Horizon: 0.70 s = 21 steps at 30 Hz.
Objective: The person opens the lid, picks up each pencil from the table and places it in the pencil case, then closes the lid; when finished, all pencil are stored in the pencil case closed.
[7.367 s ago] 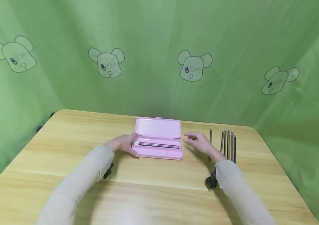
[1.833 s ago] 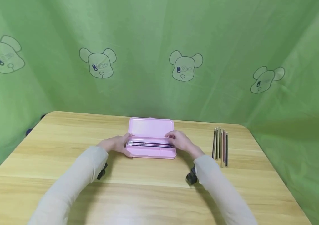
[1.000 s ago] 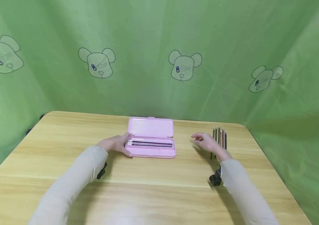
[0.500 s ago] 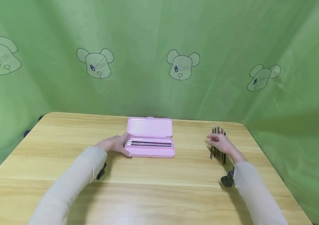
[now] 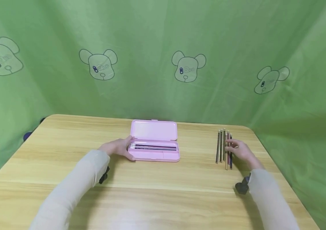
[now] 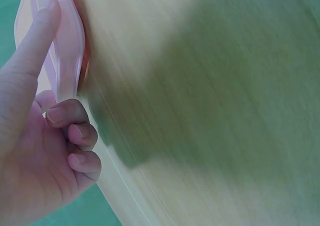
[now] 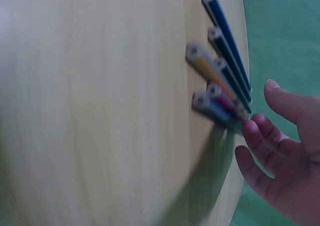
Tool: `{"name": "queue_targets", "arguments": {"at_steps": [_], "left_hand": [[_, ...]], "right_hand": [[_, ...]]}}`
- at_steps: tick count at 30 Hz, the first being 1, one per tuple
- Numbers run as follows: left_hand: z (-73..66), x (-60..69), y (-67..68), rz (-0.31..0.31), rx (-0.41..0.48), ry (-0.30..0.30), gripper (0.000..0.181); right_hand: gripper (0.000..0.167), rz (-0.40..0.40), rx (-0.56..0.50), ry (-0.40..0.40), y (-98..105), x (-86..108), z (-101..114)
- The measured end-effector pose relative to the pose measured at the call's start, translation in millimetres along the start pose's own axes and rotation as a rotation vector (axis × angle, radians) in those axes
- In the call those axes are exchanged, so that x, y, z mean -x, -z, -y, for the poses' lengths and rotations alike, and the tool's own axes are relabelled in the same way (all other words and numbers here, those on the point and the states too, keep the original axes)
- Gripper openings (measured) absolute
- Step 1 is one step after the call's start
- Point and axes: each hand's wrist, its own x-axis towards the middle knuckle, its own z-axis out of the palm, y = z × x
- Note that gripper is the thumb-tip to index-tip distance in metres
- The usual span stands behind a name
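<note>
A pink pencil case (image 5: 154,155) lies with its lid folded back; several pencils (image 5: 154,147) rest in its rear compartment. At its left end, my left hand (image 5: 119,148) grips the case between thumb and fingers; the left wrist view shows the thumb on the case (image 6: 70,46). Several loose pencils (image 5: 221,150) lie side by side on the table at the right. My right hand (image 5: 242,151) is over the right-hand ones, fingers slightly bent. In the right wrist view the fingertips are beside the pencils (image 7: 215,71), thumb apart; whether they touch, I cannot tell.
The wooden table (image 5: 157,198) ends at the back against a green curtain (image 5: 151,95) with printed bear heads. A black device sits at each wrist. Dark objects show beyond the table's left edge.
My right hand has left the case, where it was among the pencils, and moved right to the loose pencils. A pencil lying apart at the right earlier is gone. My left hand stays at the case.
</note>
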Motion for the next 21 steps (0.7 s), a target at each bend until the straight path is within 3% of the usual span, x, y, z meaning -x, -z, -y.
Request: {"name": "queue_targets", "arguments": {"at_steps": [10, 21], "left_hand": [[0.5, 0.2, 0.0, -0.004, 0.002, -0.001, 0.094], [-1.4, 0.7, 1.1, 0.017, 0.003, 0.009, 0.101]], "right_hand": [[0.054, 0.044, 0.044, -0.05, 4, 3.0, -17], [0.06, 0.085, 0.016, -0.12, 8, 3.7, -17]]}}
